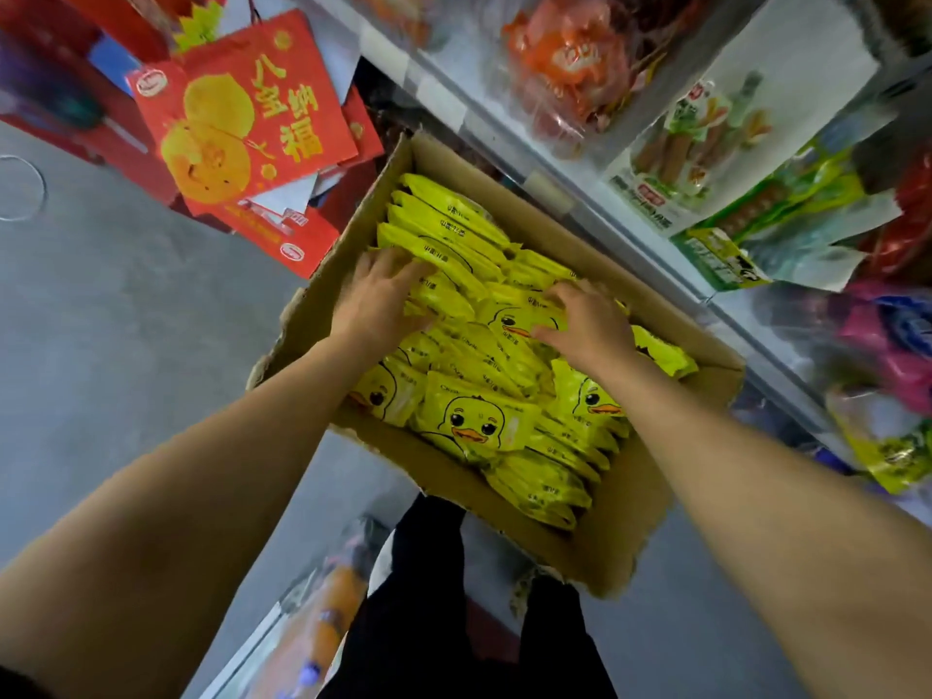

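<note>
An open cardboard box [620,517] stands on the grey floor, packed with several yellow snack packets [474,421] printed with a cartoon duck. Both my hands reach down into it. My left hand [378,300] lies on the packets at the box's left side, fingers spread and pressing into the row. Further right, my right hand [585,320] has its fingers bent and dug in among the packets at the middle; whether it grips one I cannot tell.
Red gift boxes [242,128] with yellow print lean to the upper left of the box. A white shelf unit [650,229] with bagged snacks runs along the right. Grey floor [126,320] lies to the left. My dark trouser legs [444,612] stand below the box.
</note>
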Action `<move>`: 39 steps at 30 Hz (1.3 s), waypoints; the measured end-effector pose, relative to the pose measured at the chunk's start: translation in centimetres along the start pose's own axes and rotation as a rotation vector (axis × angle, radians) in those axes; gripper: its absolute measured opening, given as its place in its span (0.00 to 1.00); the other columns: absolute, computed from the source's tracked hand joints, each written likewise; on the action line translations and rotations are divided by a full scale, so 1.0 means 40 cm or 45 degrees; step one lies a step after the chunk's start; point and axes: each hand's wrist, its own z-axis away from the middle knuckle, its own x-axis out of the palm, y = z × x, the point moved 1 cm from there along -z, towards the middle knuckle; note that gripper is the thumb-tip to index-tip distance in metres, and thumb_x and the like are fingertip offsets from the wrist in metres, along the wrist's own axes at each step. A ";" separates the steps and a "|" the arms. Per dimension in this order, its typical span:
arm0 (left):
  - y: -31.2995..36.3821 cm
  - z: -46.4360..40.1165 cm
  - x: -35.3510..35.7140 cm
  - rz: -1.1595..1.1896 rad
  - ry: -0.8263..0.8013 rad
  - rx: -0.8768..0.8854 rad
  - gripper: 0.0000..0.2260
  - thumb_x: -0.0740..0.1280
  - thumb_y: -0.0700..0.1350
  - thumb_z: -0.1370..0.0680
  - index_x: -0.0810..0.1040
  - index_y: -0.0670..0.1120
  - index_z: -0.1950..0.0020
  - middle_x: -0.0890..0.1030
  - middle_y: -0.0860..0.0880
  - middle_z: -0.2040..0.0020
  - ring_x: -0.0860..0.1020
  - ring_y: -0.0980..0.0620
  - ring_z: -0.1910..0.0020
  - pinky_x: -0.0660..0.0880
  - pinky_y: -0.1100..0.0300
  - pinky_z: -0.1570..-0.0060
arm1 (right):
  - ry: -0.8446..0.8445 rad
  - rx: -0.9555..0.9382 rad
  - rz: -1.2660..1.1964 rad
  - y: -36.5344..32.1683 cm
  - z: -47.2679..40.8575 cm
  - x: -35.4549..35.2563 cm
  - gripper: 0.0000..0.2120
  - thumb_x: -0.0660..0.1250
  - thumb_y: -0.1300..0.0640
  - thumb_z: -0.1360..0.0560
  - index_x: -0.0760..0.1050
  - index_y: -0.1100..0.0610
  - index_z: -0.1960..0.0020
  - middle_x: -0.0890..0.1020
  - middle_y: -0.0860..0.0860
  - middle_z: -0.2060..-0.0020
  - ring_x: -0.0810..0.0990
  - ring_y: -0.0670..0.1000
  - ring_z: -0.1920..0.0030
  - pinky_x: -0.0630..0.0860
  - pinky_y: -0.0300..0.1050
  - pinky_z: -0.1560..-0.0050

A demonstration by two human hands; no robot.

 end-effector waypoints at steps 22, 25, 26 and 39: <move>0.159 0.175 -0.037 0.610 0.003 0.040 0.09 0.69 0.51 0.23 0.72 0.47 0.53 0.73 0.49 0.67 0.69 0.48 0.65 0.67 0.56 0.66 | 0.142 0.019 -0.514 0.083 0.186 -0.078 0.15 0.69 0.48 0.23 0.73 0.55 0.42 0.80 0.56 0.49 0.79 0.59 0.50 0.77 0.56 0.48; 0.259 0.229 -0.073 0.633 0.046 0.094 0.09 0.67 0.52 0.21 0.74 0.47 0.47 0.69 0.50 0.70 0.67 0.49 0.67 0.63 0.58 0.69 | 0.230 0.010 -0.579 0.146 0.271 -0.125 0.15 0.68 0.46 0.23 0.74 0.54 0.42 0.81 0.55 0.47 0.80 0.57 0.46 0.77 0.56 0.46; 0.296 0.249 -0.085 0.631 0.065 0.120 0.11 0.66 0.53 0.21 0.75 0.47 0.46 0.69 0.50 0.69 0.68 0.49 0.67 0.63 0.58 0.68 | 0.277 0.013 -0.606 0.171 0.302 -0.141 0.15 0.67 0.46 0.22 0.75 0.54 0.41 0.81 0.54 0.46 0.79 0.56 0.45 0.76 0.56 0.45; 0.884 0.521 -0.191 0.591 0.043 0.412 0.32 0.62 0.68 0.27 0.78 0.38 0.49 0.80 0.43 0.54 0.78 0.47 0.53 0.73 0.54 0.48 | 0.823 -0.002 -1.043 0.516 0.845 -0.440 0.15 0.74 0.47 0.28 0.82 0.56 0.48 0.84 0.48 0.54 0.79 0.43 0.57 0.71 0.35 0.57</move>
